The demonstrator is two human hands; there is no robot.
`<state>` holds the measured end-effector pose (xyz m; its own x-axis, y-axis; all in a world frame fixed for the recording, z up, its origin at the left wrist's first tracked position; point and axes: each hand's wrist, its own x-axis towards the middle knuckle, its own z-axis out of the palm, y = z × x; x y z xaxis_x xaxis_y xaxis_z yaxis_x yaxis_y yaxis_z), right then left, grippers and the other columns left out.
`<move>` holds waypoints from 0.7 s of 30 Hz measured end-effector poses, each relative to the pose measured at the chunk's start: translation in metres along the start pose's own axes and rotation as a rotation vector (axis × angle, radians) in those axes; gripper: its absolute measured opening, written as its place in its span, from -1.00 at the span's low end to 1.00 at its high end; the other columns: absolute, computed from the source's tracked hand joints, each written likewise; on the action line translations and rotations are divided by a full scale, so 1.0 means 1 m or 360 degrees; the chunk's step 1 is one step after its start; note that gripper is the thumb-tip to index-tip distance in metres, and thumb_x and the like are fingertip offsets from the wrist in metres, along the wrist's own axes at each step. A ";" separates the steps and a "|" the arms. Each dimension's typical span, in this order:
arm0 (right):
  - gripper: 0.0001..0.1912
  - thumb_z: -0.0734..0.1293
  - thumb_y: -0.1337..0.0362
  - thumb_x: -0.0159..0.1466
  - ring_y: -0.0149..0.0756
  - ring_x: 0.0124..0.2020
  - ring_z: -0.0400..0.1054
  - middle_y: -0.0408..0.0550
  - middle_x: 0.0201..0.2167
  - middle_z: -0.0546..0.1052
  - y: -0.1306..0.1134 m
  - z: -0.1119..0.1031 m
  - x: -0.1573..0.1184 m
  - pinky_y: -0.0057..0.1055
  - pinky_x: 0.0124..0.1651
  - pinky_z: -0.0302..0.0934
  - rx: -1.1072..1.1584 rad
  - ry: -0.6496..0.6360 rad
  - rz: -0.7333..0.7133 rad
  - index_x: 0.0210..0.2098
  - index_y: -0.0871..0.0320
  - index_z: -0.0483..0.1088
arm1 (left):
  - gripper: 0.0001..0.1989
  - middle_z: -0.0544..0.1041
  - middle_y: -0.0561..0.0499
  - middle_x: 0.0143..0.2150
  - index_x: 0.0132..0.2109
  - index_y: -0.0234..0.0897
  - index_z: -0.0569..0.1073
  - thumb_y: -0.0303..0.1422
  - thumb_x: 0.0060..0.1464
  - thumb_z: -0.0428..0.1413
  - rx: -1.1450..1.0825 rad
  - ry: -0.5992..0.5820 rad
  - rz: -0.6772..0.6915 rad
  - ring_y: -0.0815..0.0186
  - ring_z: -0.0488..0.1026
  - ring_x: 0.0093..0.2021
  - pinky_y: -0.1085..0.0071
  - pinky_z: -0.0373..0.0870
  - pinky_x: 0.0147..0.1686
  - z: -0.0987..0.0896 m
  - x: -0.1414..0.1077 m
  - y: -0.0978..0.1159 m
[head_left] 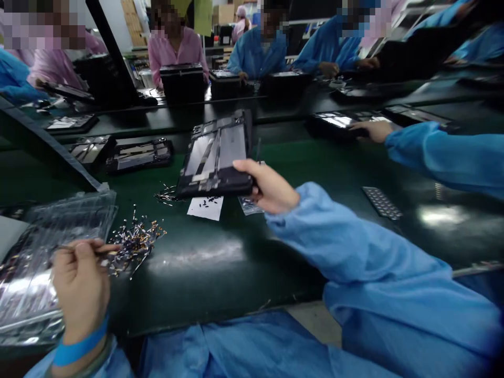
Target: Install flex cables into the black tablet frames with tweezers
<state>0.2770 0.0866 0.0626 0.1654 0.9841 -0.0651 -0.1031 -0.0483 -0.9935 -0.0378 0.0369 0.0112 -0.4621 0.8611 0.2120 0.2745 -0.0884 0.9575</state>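
Note:
My right hand (271, 185) grips the near right corner of an opened tablet in a black tray (218, 149). It is held tilted above the bench, with the tablet's inner plates and flex cables facing up. My left hand (82, 278), with a blue band at its wrist, is over the left side of the bench. Its fingers are pinched at the edge of a loose pile of small flex-cable parts (137, 239); a thin dark thing shows at them, too blurred to name. Beneath the held tray lies white paper (205, 208) bearing tiny black pieces.
Clear plastic trays (74, 215) are stacked at the left. More opened tablets (139, 155) lie along the bench's far side. A co-worker's hand (374, 130) rests on another tray at right. A sheet of small round parts (381, 203) lies nearer. Several people work opposite.

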 end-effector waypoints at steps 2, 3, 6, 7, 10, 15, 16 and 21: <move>-0.69 0.45 0.08 0.02 -0.52 -0.67 0.15 -0.23 -0.62 0.35 0.020 0.010 -0.033 -0.54 -0.65 0.09 0.0278 -0.0161 0.0185 -0.50 0.15 0.32 | -0.70 0.42 0.05 -0.25 -0.31 -0.19 0.27 -0.08 0.08 0.12 -0.0419 -0.0167 -0.0324 0.37 0.34 -0.43 0.44 0.23 -0.51 0.023 -0.015 0.008; -0.69 0.47 0.10 -0.02 -0.46 -0.59 0.28 -0.20 -0.56 0.43 0.030 0.015 -0.048 -0.51 -0.55 0.22 0.0361 -0.0212 0.0229 -0.44 0.16 0.38 | -0.66 0.45 0.01 -0.23 -0.32 -0.21 0.28 -0.04 0.06 0.13 -0.0487 -0.0262 -0.0403 0.38 0.34 -0.43 0.47 0.17 -0.57 0.033 -0.022 0.010; -0.63 0.50 0.13 -0.05 -0.27 -0.30 0.47 -0.10 -0.35 0.58 0.054 0.025 -0.082 -0.35 -0.18 0.38 0.0348 -0.0211 0.0212 -0.30 0.16 0.46 | -0.61 0.46 -0.02 -0.24 -0.33 -0.24 0.33 0.00 -0.01 0.17 -0.0468 -0.0363 -0.0465 0.39 0.34 -0.41 0.50 0.10 -0.61 0.056 -0.039 0.008; -0.62 0.50 0.13 -0.04 -0.22 -0.23 0.48 -0.08 -0.29 0.60 0.060 0.026 -0.091 -0.31 -0.11 0.38 0.0284 -0.0196 0.0189 -0.26 0.16 0.47 | -0.61 0.45 0.01 -0.27 -0.32 -0.25 0.35 -0.01 -0.04 0.21 -0.0441 -0.0368 -0.0482 0.42 0.31 -0.43 0.51 0.09 -0.61 0.061 -0.043 0.005; -0.59 0.48 0.12 -0.01 -0.15 -0.15 0.49 -0.04 -0.23 0.61 0.073 0.026 -0.110 -0.25 -0.06 0.39 0.0080 -0.0141 0.0131 -0.20 0.15 0.47 | -0.58 0.41 0.05 -0.31 -0.31 -0.28 0.35 -0.04 -0.12 0.27 -0.0305 -0.0425 -0.0481 0.48 0.21 -0.49 0.51 0.02 -0.62 0.065 -0.051 -0.002; -0.60 0.45 0.11 0.04 -0.16 -0.17 0.52 -0.06 -0.24 0.62 0.091 0.031 -0.136 -0.27 -0.08 0.42 0.0063 -0.0070 0.0070 -0.15 0.12 0.47 | -0.57 0.26 0.12 -0.51 -0.44 -0.23 0.29 0.06 0.00 0.08 0.0256 -0.0596 -0.0129 0.40 0.17 -0.51 0.45 0.07 -0.56 0.068 -0.047 -0.010; -0.60 0.45 0.11 0.05 -0.17 -0.19 0.52 -0.07 -0.25 0.62 0.094 0.033 -0.141 -0.29 -0.10 0.42 0.0058 -0.0068 0.0060 -0.14 0.11 0.48 | -0.58 0.23 0.13 -0.56 -0.48 -0.22 0.27 0.05 -0.01 0.08 0.0352 -0.0628 -0.0071 0.40 0.16 -0.52 0.43 0.09 -0.54 0.068 -0.044 -0.011; -0.60 0.46 0.11 0.06 -0.23 -0.26 0.51 -0.12 -0.27 0.61 0.100 0.038 -0.160 -0.38 -0.20 0.41 -0.0128 -0.0284 -0.0022 -0.13 0.09 0.50 | -0.55 0.16 0.14 -0.65 -0.60 -0.18 0.10 -0.03 -0.13 0.14 0.0534 -0.0755 0.0065 0.38 0.13 -0.57 0.42 0.08 -0.54 0.066 -0.030 -0.009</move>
<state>0.2030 -0.0692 -0.0228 -0.0108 0.9991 -0.0408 -0.0220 -0.0411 -0.9989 0.0295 0.0453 -0.0169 -0.0386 0.9973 0.0624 0.5721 -0.0292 0.8197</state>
